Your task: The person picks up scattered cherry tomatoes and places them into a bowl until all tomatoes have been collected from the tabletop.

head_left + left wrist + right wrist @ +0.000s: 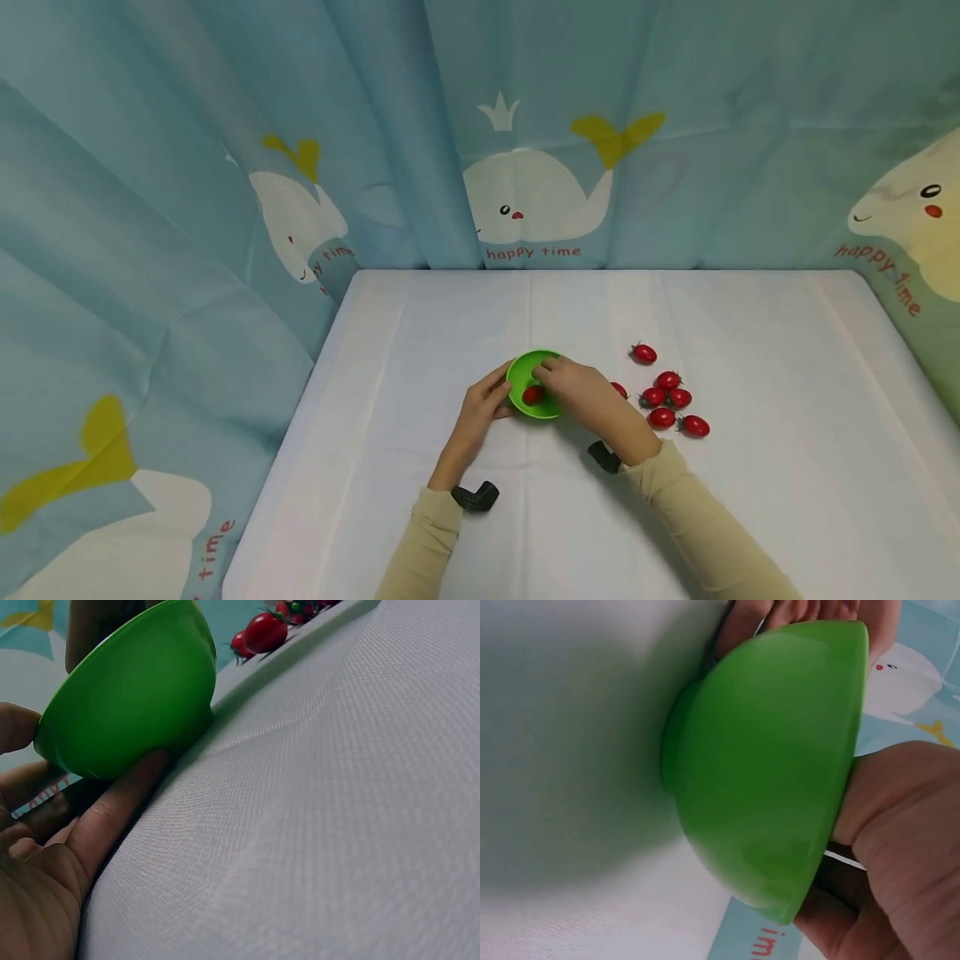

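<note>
A small green bowl [519, 377] sits near the middle of the white table with a red cherry tomato [533, 395] inside. My left hand [480, 410] holds the bowl from its left side, the thumb up at the rim and fingers low against the outer wall. My right hand [588, 396] reaches over the right side of the rim, its fingers bent down into the bowl. The bowl wall [772, 757] hides those fingertips in the right wrist view, and I cannot tell whether they hold a tomato.
Several cherry tomatoes [662, 418] lie grouped to the right of the bowl. A single tomato [642, 353] lies farther back, and another tomato [618, 389] is partly covered by the right hand. Behind the table [420, 333] hangs a blue curtain [390, 150] with whale prints.
</note>
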{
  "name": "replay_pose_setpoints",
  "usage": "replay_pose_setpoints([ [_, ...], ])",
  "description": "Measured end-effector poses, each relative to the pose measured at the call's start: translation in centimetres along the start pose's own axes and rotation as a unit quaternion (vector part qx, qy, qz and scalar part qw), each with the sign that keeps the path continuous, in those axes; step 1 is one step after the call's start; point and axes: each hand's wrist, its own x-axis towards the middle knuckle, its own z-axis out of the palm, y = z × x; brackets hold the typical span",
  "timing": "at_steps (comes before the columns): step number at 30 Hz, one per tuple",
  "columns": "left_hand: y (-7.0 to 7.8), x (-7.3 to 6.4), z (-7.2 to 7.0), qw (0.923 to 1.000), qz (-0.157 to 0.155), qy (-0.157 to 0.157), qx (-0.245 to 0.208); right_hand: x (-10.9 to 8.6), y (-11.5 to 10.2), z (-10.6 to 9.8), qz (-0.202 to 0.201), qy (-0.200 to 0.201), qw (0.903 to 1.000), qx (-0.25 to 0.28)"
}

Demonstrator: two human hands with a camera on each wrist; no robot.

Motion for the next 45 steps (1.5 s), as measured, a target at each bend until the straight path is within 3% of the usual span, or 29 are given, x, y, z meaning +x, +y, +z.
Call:
replay_pose_setpoints([
  [10, 0.0, -0.2, -0.3, 0.9997, 0.008, 0.007, 0.021, -0.2, -0.6, -0.7, 0.008, -0.009, 0.9999, 0.003],
  [14, 0.0, -0.4, -0.4, 0.9994, 0.003, 0.013, 0.032, -1.0, -0.5, -1.1, -0.005, 0.023, 0.9996, 0.014],
  [19, 0.0, -0.3, -0.5, 0.9995, 0.006, 0.013, 0.029, -2.2, 0.3, -1.3, -0.011, 0.058, 0.9961, 0.066],
  [31, 0.0, 0.1, -0.4, 0.9990, 0.008, 0.018, 0.040, -3.7, 2.6, -0.6, -0.007, 0.146, 0.9746, 0.169],
  [37, 0.0, 0.1, -0.3, 0.9990, 0.003, 0.023, 0.039, -4.5, 4.3, -0.5, 0.025, 0.183, 0.9662, 0.180],
  [45, 0.0, 0.0, 0.2, 0.9994, 0.000, 0.014, 0.033, -6.4, 6.9, -0.9, 0.099, 0.208, 0.9587, 0.167],
])
